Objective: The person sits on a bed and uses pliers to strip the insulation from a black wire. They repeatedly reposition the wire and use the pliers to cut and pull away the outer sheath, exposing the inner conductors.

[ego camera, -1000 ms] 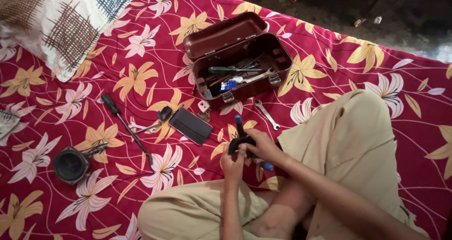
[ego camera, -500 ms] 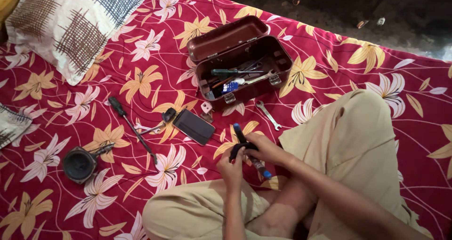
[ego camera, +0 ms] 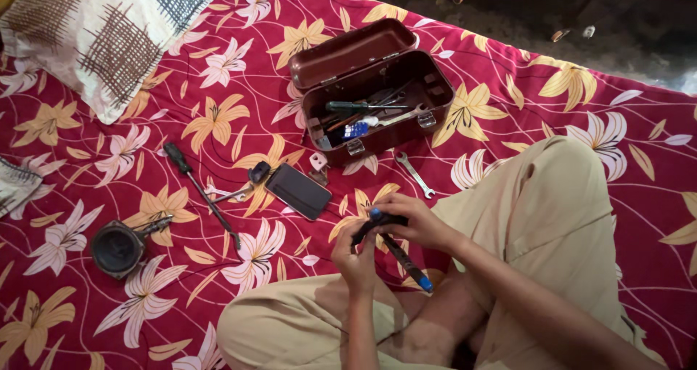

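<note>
Person: sat cross-legged on a bed, tan trousers filling the lower right of the frame, both bare hands held together just below the centre.
Left hand [ego camera: 356,257]: its grip was closed around the lower end of a small black tool [ego camera: 372,226], thumb up against it.
Right hand [ego camera: 417,221]: its grip was closed over the top of the same black tool, and a dark screwdriver with blue ends [ego camera: 404,261] slanted from under the fingers down toward the lap.
Black tool: sat between the two hands at the centre of the frame, above the crossed legs; too much of it was covered to tell its kind.
Bedsheet [ego camera: 218,72]: red with yellow and white flowers, spread over the whole bed.
Toolbox [ego camera: 377,94]: maroon metal, lid thrown open, upper centre of the frame, with a green-handled screwdriver and other tools lying inside.
Spanner [ego camera: 415,175]: small and silver, flat on the sheet just below the toolbox, near the right hand but apart from it.
Phone [ego camera: 298,190]: dark slab lying face up, left of the hands.
Long screwdriver [ego camera: 200,192]: black handle, thin shaft, lying aslant further left of the phone.
Round black part [ego camera: 116,248]: cup-shaped with wires at its side, lower left of the frame.
Pillow [ego camera: 94,32]: pale with brown and grey hatch marks, upper left corner.
</note>
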